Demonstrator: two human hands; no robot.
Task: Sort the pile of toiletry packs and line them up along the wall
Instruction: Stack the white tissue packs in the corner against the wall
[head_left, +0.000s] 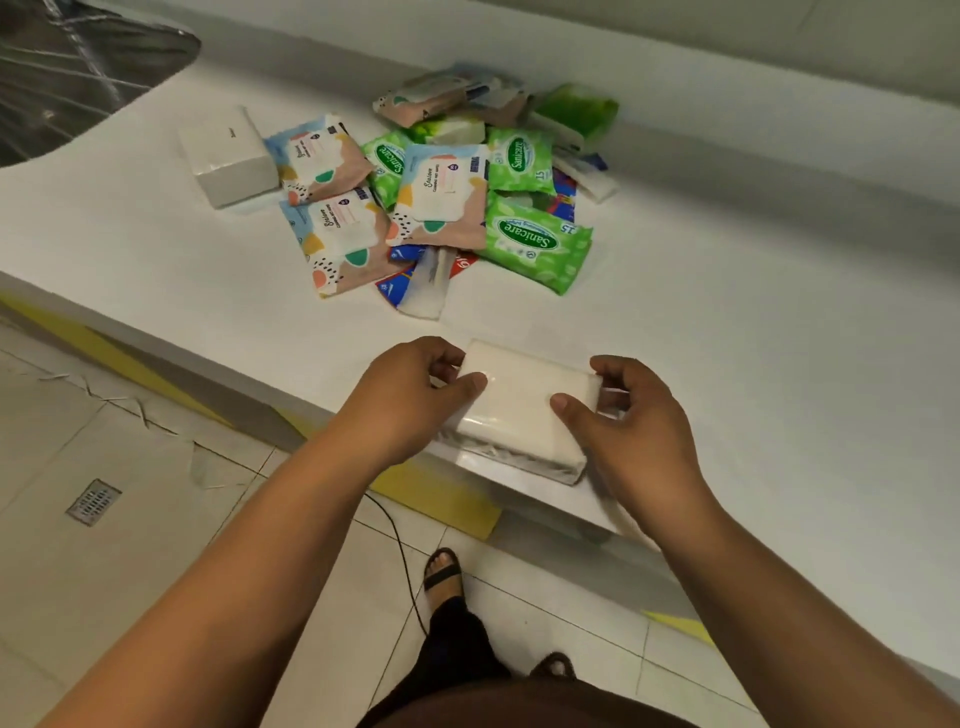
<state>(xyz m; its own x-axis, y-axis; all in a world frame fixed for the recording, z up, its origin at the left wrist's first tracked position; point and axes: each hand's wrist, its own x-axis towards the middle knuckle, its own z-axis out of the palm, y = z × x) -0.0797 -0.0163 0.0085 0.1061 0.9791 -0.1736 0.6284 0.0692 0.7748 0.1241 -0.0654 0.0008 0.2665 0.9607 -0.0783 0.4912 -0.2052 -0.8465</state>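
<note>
A white tissue pack (522, 410) is held at the near edge of the white counter (727, 322). My left hand (410, 395) grips its left end and my right hand (623, 415) grips its right end, thumbs on top. Farther back lies the pile of packs (447, 197): pastel wet-wipe packs (441, 195), green Sanicare packs (535, 241) and blue-and-red sachets, overlapping each other. Another white tissue pack (226, 156) sits left of the pile. The wall (675, 57) runs along the back of the counter.
A plastic-covered sink (67, 67) takes up the far left of the counter. Below the counter edge is a tiled floor with a drain (93, 501), a thin black cable (402, 551) and my sandalled feet.
</note>
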